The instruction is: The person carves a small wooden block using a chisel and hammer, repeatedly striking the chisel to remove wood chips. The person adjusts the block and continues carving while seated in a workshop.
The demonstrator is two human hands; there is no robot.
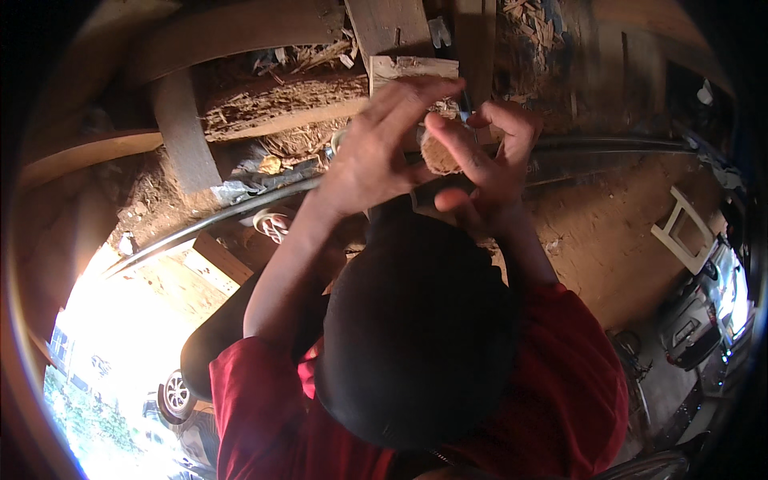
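Observation:
My left hand (pixel 370 152) reaches forward with its fingers stretched out. It is slightly blurred, and its thumb lies close to a round, rough brown piece that looks like wood (pixel 438 155). On the other side of that piece is my right hand (pixel 494 164), its fingers bent and spread apart. One right finger crosses the piece's upper edge; whether either hand touches it I cannot tell. Just beyond my left fingertips sits a pale, roughly cut wooden block (pixel 412 68). A thin bluish thing (pixel 466 104) shows between the fingertips, too small to name.
A long timber with a rough, hollowed face (pixel 280 106) lies ahead to the left, near a board (pixel 186 132). Wood chips (pixel 532 24) are scattered ahead. A dark pipe (pixel 612 145) runs to the right. On the dirt floor lies a small wooden frame (pixel 684 230).

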